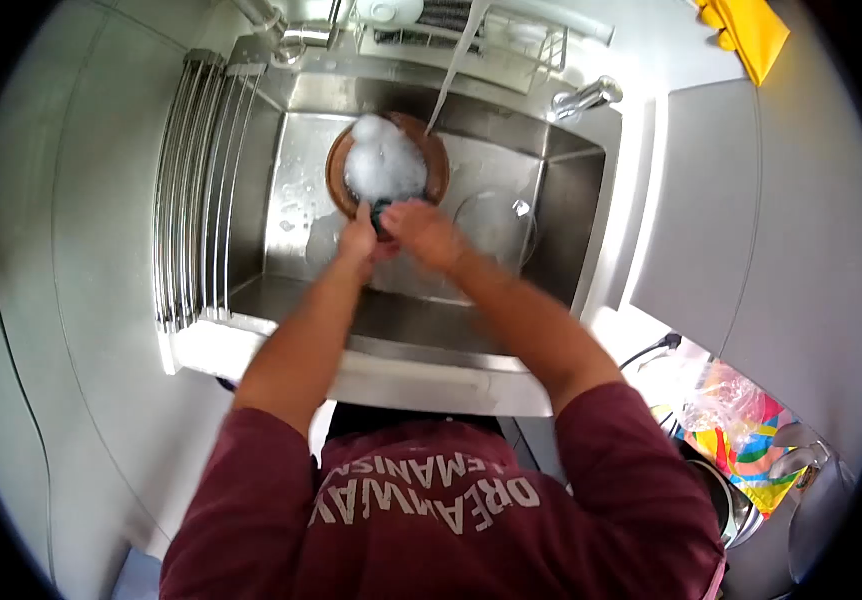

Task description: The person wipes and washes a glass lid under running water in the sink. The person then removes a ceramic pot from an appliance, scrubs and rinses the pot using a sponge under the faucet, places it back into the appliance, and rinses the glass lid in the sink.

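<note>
Foam (381,168) heaps in the brown bowl (438,162), set inside the steel sink (569,200), likely so the basin catches drips. Your left hand (359,240) and right hand (421,232) clasp a blurred dark item (380,214) at the bowl's near rim. Water (437,112) falls near its far side; a metal rack (196,190) lies along the sink's left.

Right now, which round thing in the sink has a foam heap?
The brown bowl: white foam is piled inside its rim. The greyish round thing to its right has no pile.
</note>
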Available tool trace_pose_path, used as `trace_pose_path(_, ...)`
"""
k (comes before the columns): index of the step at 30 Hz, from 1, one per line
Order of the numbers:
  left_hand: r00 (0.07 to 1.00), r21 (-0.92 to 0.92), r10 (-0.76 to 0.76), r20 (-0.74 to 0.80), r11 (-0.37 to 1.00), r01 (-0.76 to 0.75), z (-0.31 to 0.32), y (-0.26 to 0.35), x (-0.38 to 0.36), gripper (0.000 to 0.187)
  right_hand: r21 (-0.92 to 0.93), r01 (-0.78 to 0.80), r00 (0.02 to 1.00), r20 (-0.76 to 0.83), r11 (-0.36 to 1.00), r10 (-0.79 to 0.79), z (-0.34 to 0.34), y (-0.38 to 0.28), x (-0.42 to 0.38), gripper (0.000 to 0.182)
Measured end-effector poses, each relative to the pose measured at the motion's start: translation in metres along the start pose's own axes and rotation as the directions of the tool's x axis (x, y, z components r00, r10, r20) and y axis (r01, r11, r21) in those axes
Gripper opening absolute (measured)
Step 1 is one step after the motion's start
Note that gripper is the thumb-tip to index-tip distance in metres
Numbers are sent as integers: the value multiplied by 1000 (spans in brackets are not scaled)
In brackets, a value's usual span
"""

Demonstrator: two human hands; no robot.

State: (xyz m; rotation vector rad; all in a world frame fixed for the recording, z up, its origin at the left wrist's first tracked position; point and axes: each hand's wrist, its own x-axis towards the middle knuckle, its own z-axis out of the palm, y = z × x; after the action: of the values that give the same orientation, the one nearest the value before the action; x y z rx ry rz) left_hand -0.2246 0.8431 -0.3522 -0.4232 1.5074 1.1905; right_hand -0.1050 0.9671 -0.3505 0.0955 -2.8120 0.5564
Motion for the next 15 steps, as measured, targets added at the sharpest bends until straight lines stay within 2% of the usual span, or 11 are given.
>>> trace_pose_path(1, 995, 124, -35, 99, 992, 22, -17, 18, -9, 69, 28, 80, 997, -1, 996, -80, -13, 12, 1, 35)
trace_pose_path(2, 993, 269, -24, 113, 963, -7, -26, 44, -16, 71, 26, 90, 990, 105, 996, -92, -38, 24, 9, 30)
trace_pose_path(5, 981, 418, 191, -45, 895, -155, -20, 51, -6, 66, 39, -108, 975, 202, 993, 98, -65, 14, 26, 23)
trace_pose_path(6, 993, 280, 107, -54, 956, -88, -6, 34, -10, 65, 66, -113, 994, 0, 991, 114, -46, 5, 22, 18)
trace_pose_path(8, 998, -23, -54, -38, 998, 53, 27, 0, -27, 63, 63, -173, 979, 122, 983, 164, -38, -22, 30, 17)
trace_pose_path(9, 999, 38, 7, -39, 999, -6, 25, 0, -24, 64, 63, -203, 965, 182, 977, 189, -36, -28, 31, 16)
trace_pose_path(10, 997, 98, 61, -45, 994, -56, 17, -2, -20, 65, 76, -151, 988, 25, 986, 149, -31, -28, 26, 15)
trace_pose_path(11, 992, 161, 113, -52, 982, -103, 6, -1, -18, 68, 52, -96, 993, 68, 994, 93, -34, -22, 23, 15)
trace_pose_path(12, 989, 362, 141, -39, 925, -118, -6, 9, -11, 71, 25, -44, 994, 104, 999, 42, -41, -7, 21, 15)
trace_pose_path(13, 975, 481, 210, -77, 864, -148, -19, 20, -2, 72, -5, 7, 990, 141, 1000, -6, -49, 8, 22, 14)
trace_pose_path(15, 929, 685, 350, -118, 706, -179, -34, 32, 15, 75, -89, 8, 984, 178, 996, 8, -63, 18, 29, 14)
